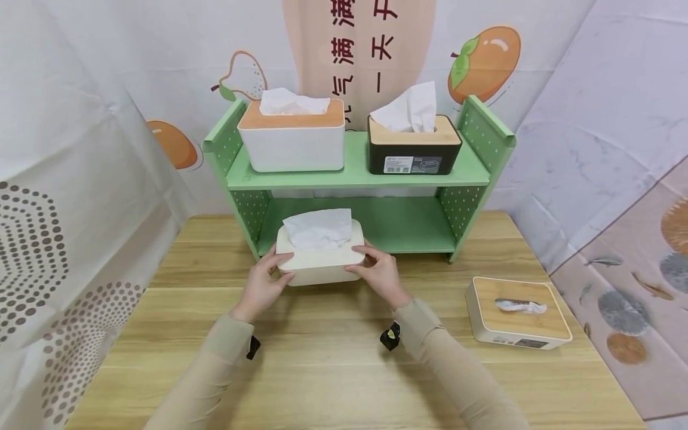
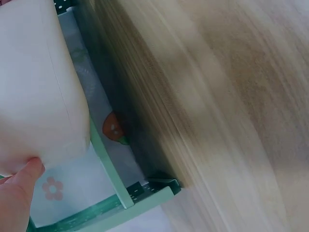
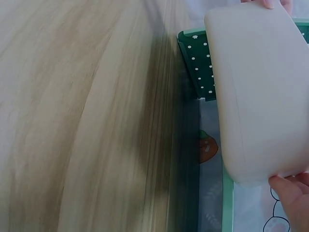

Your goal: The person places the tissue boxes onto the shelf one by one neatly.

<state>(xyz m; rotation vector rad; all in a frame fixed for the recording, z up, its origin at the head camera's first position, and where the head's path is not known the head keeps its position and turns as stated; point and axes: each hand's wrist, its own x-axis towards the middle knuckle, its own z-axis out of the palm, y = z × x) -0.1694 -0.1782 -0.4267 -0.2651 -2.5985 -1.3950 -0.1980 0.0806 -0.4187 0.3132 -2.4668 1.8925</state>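
Observation:
A cream tissue box (image 1: 322,275) with a white tissue (image 1: 319,230) sticking out of its top is held up in front of the shelf's lower level. My left hand (image 1: 264,280) grips its left end, thumb on the front side and fingers at the top edge. At the right end my right hand (image 1: 380,272) grips it the same way. Both wrist views show the smooth side of the tissue box (image 2: 43,92) raised above the table, with the right thumb pressed to its edge in the right wrist view.
A green two-level shelf (image 1: 357,186) stands at the back of the wooden table (image 1: 317,382). On its upper level are a white tissue box (image 1: 298,146) with an orange-brown lid and a black tissue box (image 1: 414,152) with a wooden lid. Another wood-topped tissue box (image 1: 521,322) lies at the right.

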